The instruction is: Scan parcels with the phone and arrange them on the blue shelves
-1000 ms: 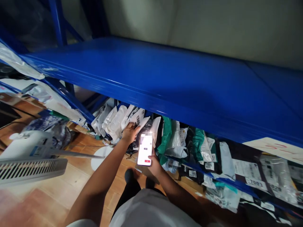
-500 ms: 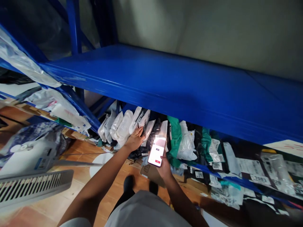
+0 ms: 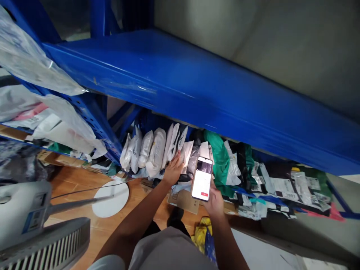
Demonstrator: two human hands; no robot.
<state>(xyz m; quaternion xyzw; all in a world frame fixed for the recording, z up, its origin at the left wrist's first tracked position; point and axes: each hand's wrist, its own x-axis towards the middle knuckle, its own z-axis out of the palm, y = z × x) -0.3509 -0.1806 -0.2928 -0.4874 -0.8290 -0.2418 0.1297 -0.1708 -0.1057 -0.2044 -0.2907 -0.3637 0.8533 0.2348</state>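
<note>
My right hand (image 3: 215, 200) is closed around a smartphone (image 3: 201, 180), its lit screen facing up with a dark camera-like strip at the top and a red button low down. Fingers stretched out, my left hand (image 3: 173, 170) rests against a white plastic mailer bag (image 3: 185, 152) in a row of upright parcels on the lower shelf. Left of that hand stands a plump whitish parcel (image 3: 156, 152). Behind and right of the phone is a green plastic parcel (image 3: 221, 159), and a greyish parcel (image 3: 193, 159) sits between hand and phone.
A blue metal shelf (image 3: 180, 90) runs overhead across the lower row. At left are an upright post (image 3: 92, 120) and a white fan (image 3: 22, 213) with a round base (image 3: 111, 198). Labelled parcels (image 3: 285, 187) continue right. A flattened carton (image 3: 184, 201) and yellow bag (image 3: 202, 232) lie below.
The view has shifted and tilted, bringing more floor and the yellow bag into sight. My left hand has moved rightward along the parcels, and the phone, still held, shows a different screen picture.
</note>
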